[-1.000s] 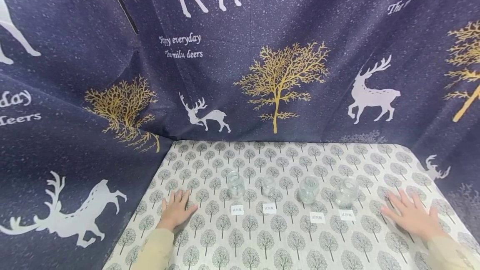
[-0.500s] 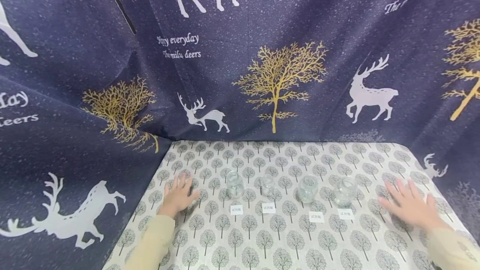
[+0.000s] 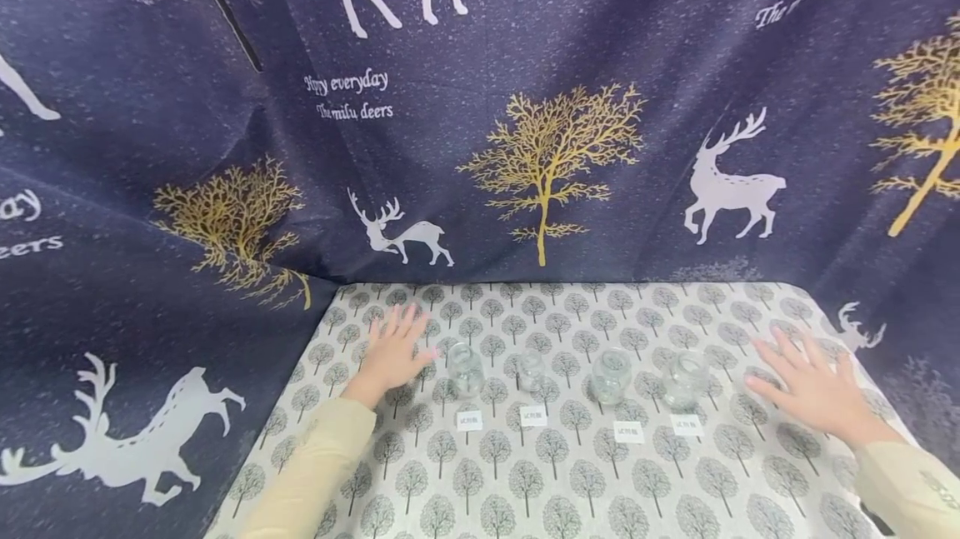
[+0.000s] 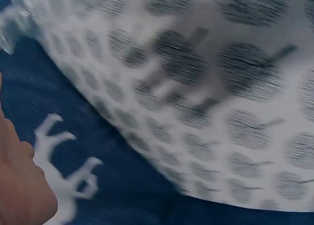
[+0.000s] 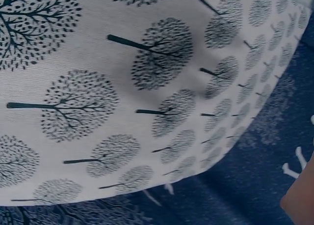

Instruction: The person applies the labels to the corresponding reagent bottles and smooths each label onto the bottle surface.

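Note:
Several clear glass jars stand in a row across the table. The leftmost jar [image 3: 466,371] is closest to my left hand [image 3: 395,356], whose fingers are spread and hold nothing. A smaller jar [image 3: 531,371] comes after it, then a rounder jar [image 3: 611,377] and a wide jar [image 3: 686,381] at the right end. Off to the right of that one, my right hand [image 3: 810,385] has its fingers spread, also holding nothing. In the left wrist view part of a hand [image 4: 24,181] shows at the left edge; in the right wrist view a bit of hand [image 5: 300,200] shows at lower right.
Small white labels with printed characters lie in front of the jars, such as the left label [image 3: 469,421] and the right label [image 3: 686,426]. A tree-patterned cloth [image 3: 525,489] covers the table. Behind it hangs a dark blue curtain [image 3: 450,147] with deer and trees.
My left hand has moved forward and to the right, closer to the leftmost jar. My right hand has moved forward a little. The jars keep their places, and the head view has shifted slightly.

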A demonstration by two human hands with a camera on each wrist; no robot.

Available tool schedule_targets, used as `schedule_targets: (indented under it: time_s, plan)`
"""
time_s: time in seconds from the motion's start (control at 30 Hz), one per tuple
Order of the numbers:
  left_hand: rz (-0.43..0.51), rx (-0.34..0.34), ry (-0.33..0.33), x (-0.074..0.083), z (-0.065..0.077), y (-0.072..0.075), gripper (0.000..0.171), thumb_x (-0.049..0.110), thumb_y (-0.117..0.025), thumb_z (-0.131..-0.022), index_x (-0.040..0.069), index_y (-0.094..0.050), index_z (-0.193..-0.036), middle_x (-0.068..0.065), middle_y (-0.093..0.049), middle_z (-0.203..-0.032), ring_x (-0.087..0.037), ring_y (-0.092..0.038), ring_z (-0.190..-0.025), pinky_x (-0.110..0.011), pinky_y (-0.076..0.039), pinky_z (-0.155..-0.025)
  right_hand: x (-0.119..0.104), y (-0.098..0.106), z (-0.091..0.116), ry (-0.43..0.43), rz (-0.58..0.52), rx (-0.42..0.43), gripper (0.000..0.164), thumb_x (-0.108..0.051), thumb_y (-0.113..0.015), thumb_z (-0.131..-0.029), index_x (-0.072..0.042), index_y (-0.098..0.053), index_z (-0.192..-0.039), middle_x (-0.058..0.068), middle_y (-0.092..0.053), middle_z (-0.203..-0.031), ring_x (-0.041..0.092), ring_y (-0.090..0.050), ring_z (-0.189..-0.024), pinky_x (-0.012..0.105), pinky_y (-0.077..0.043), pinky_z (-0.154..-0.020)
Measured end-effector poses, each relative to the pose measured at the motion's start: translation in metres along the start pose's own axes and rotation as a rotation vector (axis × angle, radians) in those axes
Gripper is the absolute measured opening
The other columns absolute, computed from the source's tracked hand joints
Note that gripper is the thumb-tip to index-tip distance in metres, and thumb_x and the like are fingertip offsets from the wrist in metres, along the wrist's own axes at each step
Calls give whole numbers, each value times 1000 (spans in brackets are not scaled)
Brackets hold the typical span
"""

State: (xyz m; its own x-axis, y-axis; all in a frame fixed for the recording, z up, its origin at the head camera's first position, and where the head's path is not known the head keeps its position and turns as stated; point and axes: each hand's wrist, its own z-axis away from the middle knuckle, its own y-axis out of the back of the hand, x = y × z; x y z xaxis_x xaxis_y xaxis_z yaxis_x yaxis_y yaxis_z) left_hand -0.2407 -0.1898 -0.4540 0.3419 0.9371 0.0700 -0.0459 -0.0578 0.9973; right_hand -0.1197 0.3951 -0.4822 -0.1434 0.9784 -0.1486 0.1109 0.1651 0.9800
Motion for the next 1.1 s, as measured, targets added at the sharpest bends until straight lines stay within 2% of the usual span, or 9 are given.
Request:
schedule_targets:
  time_s: [0.13, 0.37, 0.5, 0.67, 0.73, 0.8, 0.87, 0.97, 1.1]
  plan:
    - [-30, 18, -97, 37, -10, 9, 72, 65, -28, -84, 27, -8, -142, -2, 0, -149, -28, 7, -136, -54, 9, -106, -13, 9, -2, 41, 4, 33, 70, -47, -46, -86, -21, -13, -142, 16, 0, -148, 21, 27, -130, 59, 27, -92]
    - [-110, 51, -325, 105, -24, 14, 73, 68, -15, -83, 27, -6, -142, -1, 2, -149, -26, 6, -136, -53, 6, -107, -37, 19, -3, 105, -23, 85, 72, -44, -51, -84, -25, -13, -142, 6, -2, -149, 17, 21, -133, 50, 28, -96]
    - [-114, 73, -444, 143, -26, 11, 70, 65, -20, -85, 28, -3, -142, 0, 2, -149, -25, 6, -136, -52, 5, -107, -46, 19, -2, 173, -43, 171, 72, -43, -56, -81, -25, -20, -141, -1, -3, -149, 13, 15, -135, 45, 21, -104]
    - [-138, 81, -559, 185, -25, 3, 67, 63, -20, -86, 30, -2, -141, 4, 0, -149, -20, 5, -137, -48, 4, -108, -56, 12, 1, 254, -126, 303, 69, -39, -63, -77, -18, -34, -136, -3, -15, -148, 11, 0, -137, 31, 6, -111]
    - [-134, 78, -595, 200, -24, -1, 65, 62, -18, -86, 30, -6, -142, 4, -3, -149, -18, 2, -137, -46, 3, -109, -59, 8, 5, 241, -177, 313, 67, -36, -64, -77, -16, -37, -134, -4, -19, -147, 12, -6, -137, 34, 0, -112]
    - [-148, 94, -636, 213, -23, -5, 64, 61, -17, -87, 28, -12, -141, 5, -8, -149, -17, -4, -137, -45, 0, -110, -63, 4, 8, 202, -242, 303, 64, -32, -66, -76, -16, -40, -133, -4, -22, -146, 16, -12, -136, 48, -8, -109]
    - [-148, 105, -671, 225, -21, -8, 61, 58, -19, -89, 25, -18, -141, 5, -14, -148, -15, -11, -137, -42, -5, -110, -67, 1, 12, 153, -303, 290, 62, -28, -67, -75, -17, -42, -131, -5, -26, -145, 23, -19, -135, 60, -18, -100]
    - [-165, 175, -729, 238, -21, -18, 57, 53, -25, -91, 21, -28, -138, 5, -27, -144, -13, -24, -133, -37, -15, -111, -73, -4, 14, 112, -390, 322, 58, -22, -69, -73, -14, -47, -126, -8, -32, -141, 8, -22, -132, 64, -29, -85]
    - [-121, 265, -774, 251, -19, -33, 49, 45, -34, -92, 19, -38, -133, 6, -41, -136, -9, -36, -126, -28, -25, -107, -81, -10, 14, 91, -506, 365, 55, -13, -71, -71, -7, -51, -122, -23, -30, -134, -17, -26, -116, 28, -44, -84]
